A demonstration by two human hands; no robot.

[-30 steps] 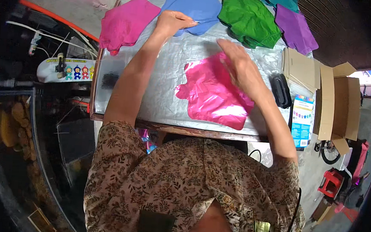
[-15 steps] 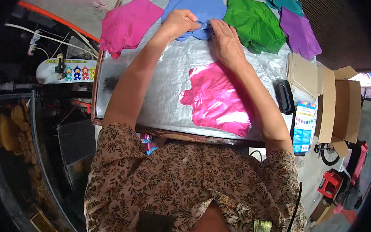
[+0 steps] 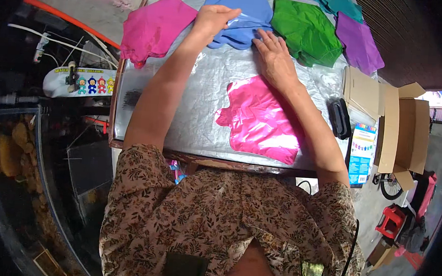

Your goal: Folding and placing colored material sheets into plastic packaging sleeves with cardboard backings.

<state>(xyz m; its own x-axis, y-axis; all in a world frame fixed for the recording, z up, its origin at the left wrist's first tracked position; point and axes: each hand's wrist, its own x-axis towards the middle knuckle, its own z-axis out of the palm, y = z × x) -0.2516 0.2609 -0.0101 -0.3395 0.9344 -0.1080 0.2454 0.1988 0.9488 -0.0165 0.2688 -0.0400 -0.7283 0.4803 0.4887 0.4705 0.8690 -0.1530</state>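
- While lying at the far middle of the silver-covered table (image 3: 202, 116) as a blue stack (image 3: 252, 17), turns a wavy edge to the near side; runs up to the far border of the view, so cannot tell the long axis.
- Pinched on its left by the left hand (image 3: 212, 22), with thumb and fingertips pressed together.
- Met at the near right edge by the right hand (image 3: 276, 59), palm down with fingers slightly spread; cannot tell whether pressing.
- Nearer, a shiny pink sheet (image 3: 265, 123), with a small rounded tab pointing left; seemingly longest from far left to near right, but partly hidden by the right forearm (image 3: 319, 126).
- Close around the blue stack: a dull pink stack (image 3: 157, 28) at left, a green stack (image 3: 308, 32) at right, a purple stack (image 3: 358, 42) farther right.
- Along the table's right side: cardboard sheets (image 3: 361, 91), a black case (image 3: 339, 119) and a printed package (image 3: 363, 152).
- Beyond, an open cardboard box (image 3: 414, 129).
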